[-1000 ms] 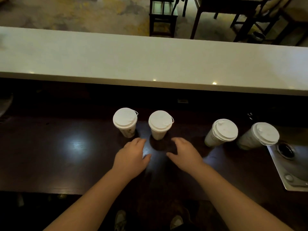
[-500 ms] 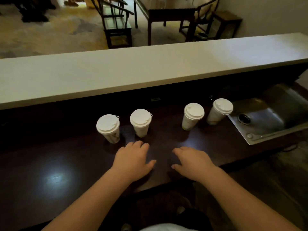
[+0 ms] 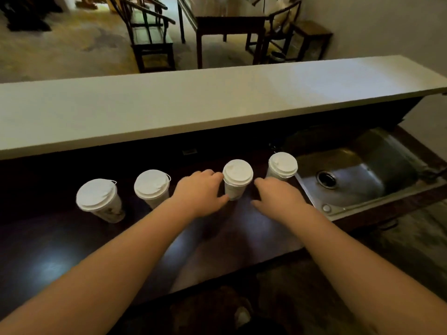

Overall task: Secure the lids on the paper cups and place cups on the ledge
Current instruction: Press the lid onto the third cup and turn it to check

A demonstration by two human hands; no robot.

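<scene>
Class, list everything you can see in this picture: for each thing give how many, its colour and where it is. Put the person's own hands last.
Paper cups: four, white with white lids on, in a row on the dark counter.
Counter: one, dark brown, in front of the person.
Ledge: one, pale, raised behind the cups, bare.
Sink: one, steel, set in the counter right of the cups.
Chairs: dark wood, on the floor beyond the ledge; count unclear.
Table: one, dark wood, beyond the ledge.
Left hand: one, open, touching the third cup from the left.
Right hand: one, open, right of that cup.
</scene>
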